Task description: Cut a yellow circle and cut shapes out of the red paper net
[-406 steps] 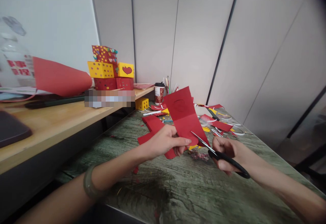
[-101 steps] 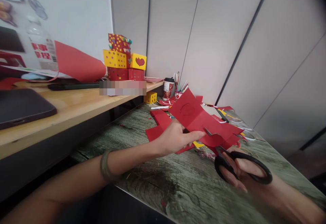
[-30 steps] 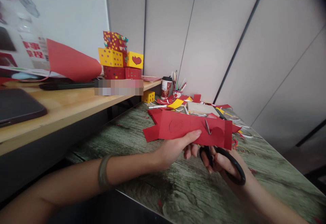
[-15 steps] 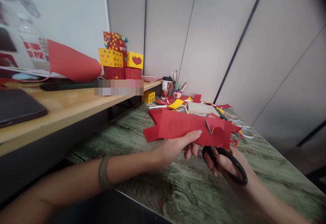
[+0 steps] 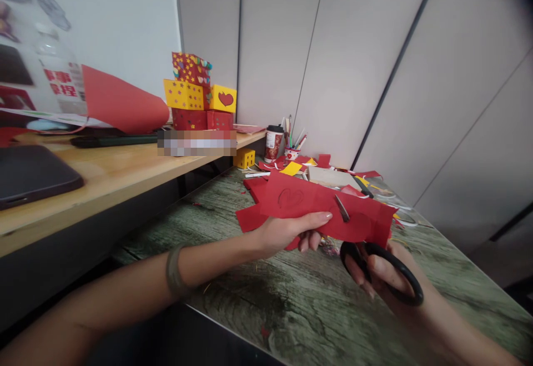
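My left hand point(image 5: 291, 232) pinches the lower edge of a strip of red paper point(image 5: 308, 202), thumb on top and fingers beneath. A heart outline is drawn in dark line on the strip's left part. My right hand point(image 5: 387, 271) has its fingers through the black handles of a pair of scissors point(image 5: 400, 277). One blade tip pokes up through the paper, right of my left thumb; the rest of the blades is hidden behind the paper. Close to the blade, a rounded cut edge shows in the strip.
Red and yellow paper scraps point(image 5: 291, 169) lie at the table's far end, near a lidded paper cup point(image 5: 273, 143) and a pen holder point(image 5: 292, 153). On the wooden shelf point(image 5: 125, 169) at left stand stacked decorated boxes point(image 5: 185, 95) and a dark phone-like slab point(image 5: 37, 174).
The scissors and my right hand have shifted right and slightly down. The strip's right end tilts lower, and the heart outline shows more clearly. My left hand keeps its hold.
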{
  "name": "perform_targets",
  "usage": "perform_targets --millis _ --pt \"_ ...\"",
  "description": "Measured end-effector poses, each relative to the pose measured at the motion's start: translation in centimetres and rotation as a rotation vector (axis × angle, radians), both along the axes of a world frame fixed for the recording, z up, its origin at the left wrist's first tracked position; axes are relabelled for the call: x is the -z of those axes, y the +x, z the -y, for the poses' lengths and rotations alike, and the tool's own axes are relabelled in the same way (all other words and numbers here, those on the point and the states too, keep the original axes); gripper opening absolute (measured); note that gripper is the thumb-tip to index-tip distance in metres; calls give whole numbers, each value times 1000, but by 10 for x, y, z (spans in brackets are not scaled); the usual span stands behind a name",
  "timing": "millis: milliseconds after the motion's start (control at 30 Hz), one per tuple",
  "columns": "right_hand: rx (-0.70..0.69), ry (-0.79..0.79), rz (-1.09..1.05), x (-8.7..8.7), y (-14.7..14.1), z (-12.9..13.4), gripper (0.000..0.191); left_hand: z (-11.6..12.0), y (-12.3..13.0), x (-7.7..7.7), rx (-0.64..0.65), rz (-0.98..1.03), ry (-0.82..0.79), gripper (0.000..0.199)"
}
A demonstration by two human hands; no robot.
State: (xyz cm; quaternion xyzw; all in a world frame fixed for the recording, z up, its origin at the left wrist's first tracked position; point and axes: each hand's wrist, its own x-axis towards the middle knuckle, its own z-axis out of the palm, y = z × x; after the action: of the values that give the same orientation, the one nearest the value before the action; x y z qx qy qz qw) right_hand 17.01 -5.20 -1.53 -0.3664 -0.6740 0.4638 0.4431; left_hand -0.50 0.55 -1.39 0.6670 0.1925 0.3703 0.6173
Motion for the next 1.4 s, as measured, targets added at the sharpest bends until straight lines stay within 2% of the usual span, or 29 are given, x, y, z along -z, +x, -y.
perform_targets --millis 267,367,500,600,667,800,900,1000,1133,1267,1400 --pt "29 -67 64 -10 1 6 41 -8 -9 -9 45 -89 60 40" --pt "44 -89 89 -11 2 2 41 -10 -10 -9 97 -53 -25 38" --pt "280 -42 126 -10 -1 -2 41 -1 0 -5 190 168 -245 35" --pt "402 35 140 -8 -5 -3 44 5 7 -3 102 174 -274 32" --pt "361 17 158 -6 -5 -4 43 3 8 -3 -30 209 -268 27" --pt "131 -139 280 -6 1 -9 36 -13 3 -4 -327 263 -193 23" --pt "68 -134 267 -8 6 -9 34 -25 0 -5 -444 179 -83 22" --pt "97 -101 171 -11 8 -6 29 -32 -1 -2 -465 139 1 22" --pt "19 -139 94 -12 6 -4 26 -32 0 2 -375 76 80 15" --pt "-64 -228 124 -7 4 -5 26 -26 1 1 -366 84 40 16" --pt "-82 -262 105 -4 5 -7 23 -21 1 0 -370 145 -45 18"
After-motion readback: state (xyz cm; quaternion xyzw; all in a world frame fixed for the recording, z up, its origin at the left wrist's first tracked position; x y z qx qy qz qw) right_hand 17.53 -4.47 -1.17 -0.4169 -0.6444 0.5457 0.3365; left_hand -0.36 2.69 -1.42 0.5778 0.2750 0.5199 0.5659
